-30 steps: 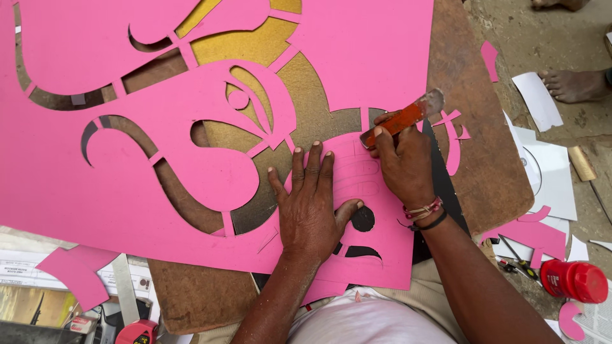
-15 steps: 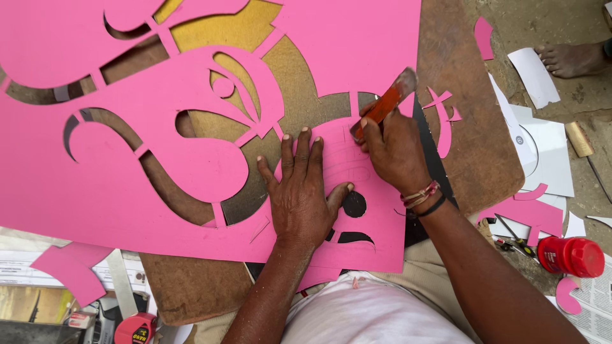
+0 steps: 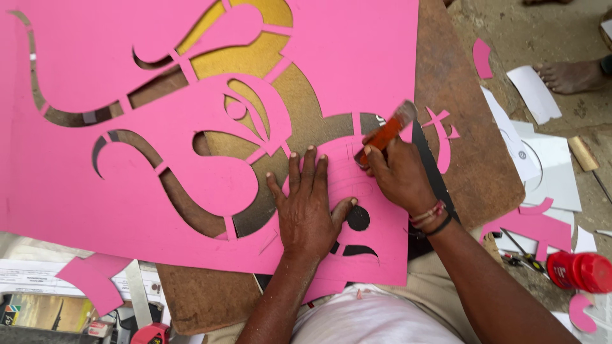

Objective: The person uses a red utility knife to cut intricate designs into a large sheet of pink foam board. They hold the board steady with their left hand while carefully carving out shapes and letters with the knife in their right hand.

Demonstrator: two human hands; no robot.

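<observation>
A large pink sheet (image 3: 95, 185) with curved cut-out shapes lies over a brown board (image 3: 468, 146). My left hand (image 3: 308, 207) presses flat on the sheet's lower right part, fingers spread. Just right of it, my right hand (image 3: 398, 175) grips an orange utility knife (image 3: 384, 136), its tip down on the pink sheet near faint drawn lines. Two dark cut-out holes (image 3: 358, 218) show below my left thumb.
Pink offcuts (image 3: 539, 224) and white paper pieces (image 3: 542, 159) lie on the ground at right, with a red lidded bottle (image 3: 581, 271) and small pliers (image 3: 519, 258). Another person's bare foot (image 3: 569, 75) rests at upper right. A pink scrap (image 3: 95, 280) and tools lie lower left.
The view shifted slightly. My right hand with the knife has drawn a little downward along the sheet; my left hand stays pressed in place.
</observation>
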